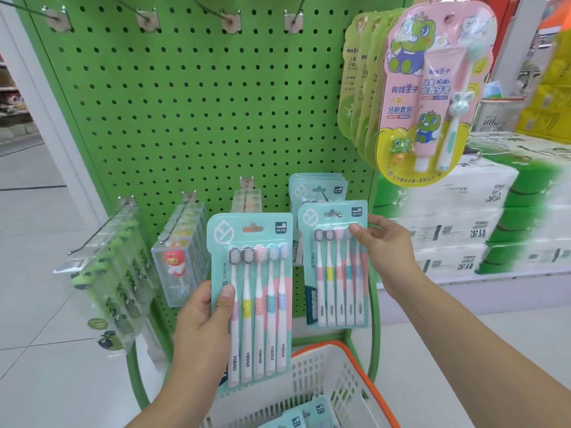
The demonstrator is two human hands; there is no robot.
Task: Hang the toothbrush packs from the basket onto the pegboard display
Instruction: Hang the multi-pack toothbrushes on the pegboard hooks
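Right hand [383, 245] pinches teal five-brush card pack [335, 264] on bottom-right pegboard hook [332, 213]; seat slot fully before releasing. Left hand [204, 319] grips next matching pack [253, 298].

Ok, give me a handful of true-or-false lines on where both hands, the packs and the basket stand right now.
1. The left hand holds a toothbrush pack by its lower left edge. True.
2. That pack is already on a hook. False: it is held free in front of the pegboard, its hang hole empty.
3. The right hand pinches a second pack at its upper right edge. True.
4. The basket is empty. False: more packs lie in it.
5. The hooks along the top left of the pegboard are full. False: they are bare.
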